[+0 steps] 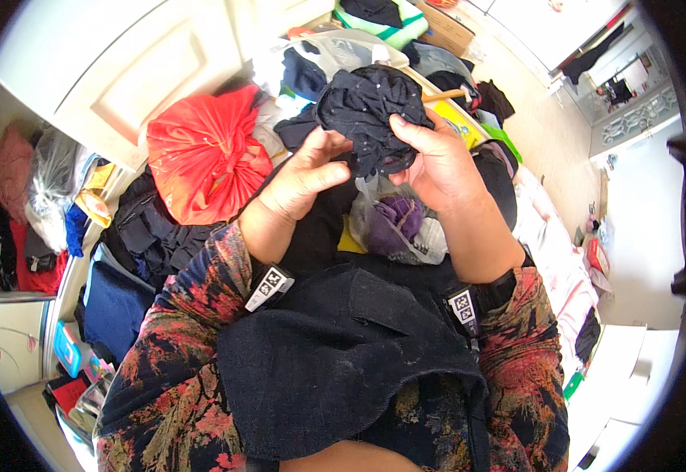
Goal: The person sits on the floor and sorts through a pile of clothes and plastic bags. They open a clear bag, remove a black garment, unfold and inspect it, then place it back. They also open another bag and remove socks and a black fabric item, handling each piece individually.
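Note:
A bunched black cloth (372, 112) with small pale specks is held up in front of me. My right hand (437, 153) grips its right side, thumb on the front and fingers beneath. On the cloth's lower left is my left hand (313, 171), its thumb and fingers apart; whether its fingertips touch the cloth is unclear. Below the hands lies a clear plastic bag (372, 227) with a purple bundle (399, 215) in it. A dark denim-like cloth (331, 360) covers my lap.
A knotted red bag (201, 156) sits at left, above piled dark clothes (148, 230). Beyond the hands are a translucent bag (343, 47), a cardboard box (446, 29) and more clothes. Pale pink fabric (549, 242) lies at right. An open compartment (1, 112) at far left holds clothes.

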`<state>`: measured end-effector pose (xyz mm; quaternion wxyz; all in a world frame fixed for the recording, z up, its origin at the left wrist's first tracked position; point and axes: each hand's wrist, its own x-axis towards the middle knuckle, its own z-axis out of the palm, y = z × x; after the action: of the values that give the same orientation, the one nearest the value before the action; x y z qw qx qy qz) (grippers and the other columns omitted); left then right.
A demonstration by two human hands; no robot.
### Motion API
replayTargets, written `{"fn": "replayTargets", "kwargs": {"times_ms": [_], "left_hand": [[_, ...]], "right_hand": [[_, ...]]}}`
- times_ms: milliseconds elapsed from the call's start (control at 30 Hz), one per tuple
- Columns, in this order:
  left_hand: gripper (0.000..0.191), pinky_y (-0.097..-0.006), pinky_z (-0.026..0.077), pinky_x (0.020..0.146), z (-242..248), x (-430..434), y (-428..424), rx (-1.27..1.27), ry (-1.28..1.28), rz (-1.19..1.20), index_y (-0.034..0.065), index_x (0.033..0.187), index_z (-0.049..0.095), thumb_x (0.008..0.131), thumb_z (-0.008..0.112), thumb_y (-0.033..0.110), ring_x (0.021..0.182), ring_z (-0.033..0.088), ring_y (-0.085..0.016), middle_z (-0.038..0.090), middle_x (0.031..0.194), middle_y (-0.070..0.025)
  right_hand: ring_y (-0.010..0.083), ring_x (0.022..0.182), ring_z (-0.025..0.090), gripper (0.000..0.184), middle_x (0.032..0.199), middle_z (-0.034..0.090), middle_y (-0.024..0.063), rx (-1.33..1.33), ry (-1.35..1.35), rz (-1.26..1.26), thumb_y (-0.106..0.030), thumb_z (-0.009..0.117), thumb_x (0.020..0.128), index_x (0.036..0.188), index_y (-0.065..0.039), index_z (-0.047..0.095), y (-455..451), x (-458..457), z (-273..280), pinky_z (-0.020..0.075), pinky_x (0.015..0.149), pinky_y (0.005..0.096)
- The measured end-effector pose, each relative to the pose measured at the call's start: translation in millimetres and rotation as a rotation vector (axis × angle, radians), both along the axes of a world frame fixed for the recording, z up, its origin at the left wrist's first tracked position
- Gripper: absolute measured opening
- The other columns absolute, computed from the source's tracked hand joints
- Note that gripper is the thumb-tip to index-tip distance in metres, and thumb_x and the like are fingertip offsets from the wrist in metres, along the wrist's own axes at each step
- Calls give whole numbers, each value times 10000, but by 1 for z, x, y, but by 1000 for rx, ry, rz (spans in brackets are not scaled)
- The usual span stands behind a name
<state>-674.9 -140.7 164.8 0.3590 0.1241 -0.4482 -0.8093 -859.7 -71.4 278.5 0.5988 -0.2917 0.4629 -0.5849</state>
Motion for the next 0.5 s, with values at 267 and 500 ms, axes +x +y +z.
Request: {"fn": "replayTargets", "kwargs": {"times_ms": [267,500], "left_hand": [[565,-422,449,1036,3,-1,-3,164,236,111,41,1356,516,879,713,269,1186,585,-259,616,1288,-97],[409,-442,437,1042,-1,5,-13,449,322,280,39,1321,547,927,586,140,1181,594,-298,643,1260,-114]], "right_hand": [[99,591,630,341,878,660,11,95,250,125,-185,739,880,1171,-77,597,-9,23,-17,461,386,231],[70,493,514,115,687,597,-7,144,475,-28,-180,712,884,872,-71,676,-11,11,-11,355,377,213]]}}
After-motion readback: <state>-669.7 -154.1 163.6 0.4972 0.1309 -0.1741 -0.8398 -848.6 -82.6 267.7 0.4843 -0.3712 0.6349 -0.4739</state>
